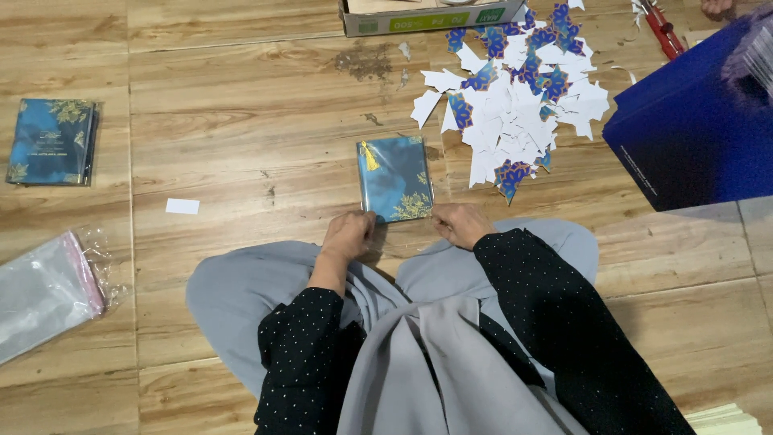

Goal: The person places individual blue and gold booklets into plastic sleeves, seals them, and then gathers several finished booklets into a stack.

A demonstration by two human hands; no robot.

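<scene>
Holding: we pinch the near edge of the blue card packet on the wooden floor.
Far left of packet: a stack of finished blue cards and clear sleeves.
Left hand: closed on the packet's near-left corner.
Right hand: closed on its near-right corner.
Right of packet: paper offcuts, blue box.
Step, we judge: closing the wrapper.
Next: pressing the flap flat, evenly.

Cardboard box and plastic sleeves — cut off by edges
</scene>
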